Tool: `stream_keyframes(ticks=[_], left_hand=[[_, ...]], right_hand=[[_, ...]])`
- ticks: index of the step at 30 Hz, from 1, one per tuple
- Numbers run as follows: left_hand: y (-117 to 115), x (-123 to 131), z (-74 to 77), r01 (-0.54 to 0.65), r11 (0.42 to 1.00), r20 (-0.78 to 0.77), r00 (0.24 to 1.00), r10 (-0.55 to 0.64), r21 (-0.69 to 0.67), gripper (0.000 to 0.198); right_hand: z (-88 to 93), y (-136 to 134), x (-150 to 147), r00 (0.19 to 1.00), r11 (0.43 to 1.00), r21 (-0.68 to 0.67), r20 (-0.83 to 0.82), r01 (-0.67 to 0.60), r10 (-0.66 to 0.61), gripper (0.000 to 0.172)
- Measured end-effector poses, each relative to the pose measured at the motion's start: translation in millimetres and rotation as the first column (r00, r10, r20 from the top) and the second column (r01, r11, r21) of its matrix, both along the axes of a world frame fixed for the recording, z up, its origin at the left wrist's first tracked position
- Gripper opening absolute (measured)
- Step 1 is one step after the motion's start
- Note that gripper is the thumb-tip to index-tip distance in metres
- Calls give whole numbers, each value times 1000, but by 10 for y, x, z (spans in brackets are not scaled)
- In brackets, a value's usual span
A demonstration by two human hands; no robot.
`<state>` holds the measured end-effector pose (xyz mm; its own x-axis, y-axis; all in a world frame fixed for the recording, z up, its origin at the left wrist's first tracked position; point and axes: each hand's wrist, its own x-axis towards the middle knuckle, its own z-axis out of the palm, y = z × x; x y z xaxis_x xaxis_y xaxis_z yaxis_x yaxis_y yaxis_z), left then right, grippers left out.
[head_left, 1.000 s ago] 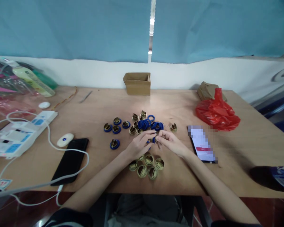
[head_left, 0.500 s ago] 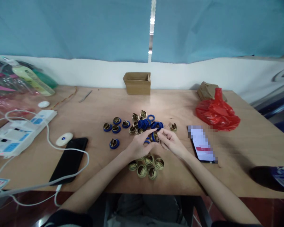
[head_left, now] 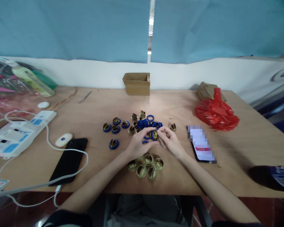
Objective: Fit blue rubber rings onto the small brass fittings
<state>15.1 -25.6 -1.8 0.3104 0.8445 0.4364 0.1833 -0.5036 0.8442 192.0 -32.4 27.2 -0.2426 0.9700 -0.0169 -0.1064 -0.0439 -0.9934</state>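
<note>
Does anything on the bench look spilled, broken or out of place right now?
Nothing stands out. Both hands, left hand and right hand, pinch one brass cap with a blue ring. Loose blue rings lie heaped on the table, not spilled off it.

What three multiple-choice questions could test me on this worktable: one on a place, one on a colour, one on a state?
1. Where is the red plastic bag?
A. far right of the table
B. near left corner
C. inside the cardboard box

2. What colour are the loose rings?
A. green
B. blue
C. white

3. What are the hands doing?
A. resting flat
B. typing on a phone
C. pinching one brass piece

Answers:
1 A: it lies right of the cardboard box.
2 B: blue rings lie among the brass parts.
3 C: left hand and right hand hold a brass piece wearing a blue ring.
</note>
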Motion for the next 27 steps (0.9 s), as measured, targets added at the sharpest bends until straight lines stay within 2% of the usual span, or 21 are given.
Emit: stream_keyframes(ticks=[5, 12, 15, 18, 21, 23, 27], left_hand=[[15, -6, -20, -8, 1000, 28, 1000, 8, 1, 49], [-13, 5, 25, -26, 999, 74, 997, 25, 18, 57], [1, -11, 85, -64, 995, 14, 998, 63, 82, 46], [60, -70, 149, -151, 972, -54, 985, 163, 181, 41], [159, -208, 238, -292, 928, -144, 933, 330, 233, 38], [239, -352, 319, -393, 890, -229, 867, 443, 233, 36], [373, -677, 494, -484, 855, -338, 785, 519, 187, 36]], right_hand=[[-19, 9, 14, 1000, 1000, 10, -11, 20, -20, 30], [-109, 62, 23, 998, 999, 41, 60, 29, -32, 33], [-89, 54, 28, 998, 1000, 19, 68, 12, -13, 32], [-59, 51, 37, 997, 999, 17, 72, 32, -34, 30], [-61, 69, 50, 993, 997, 28, 96, 66, -68, 28], [-81, 88, 58, 988, 995, 44, 121, 87, -92, 27], [-133, 118, 66, 977, 991, 86, 176, 104, -118, 26]])
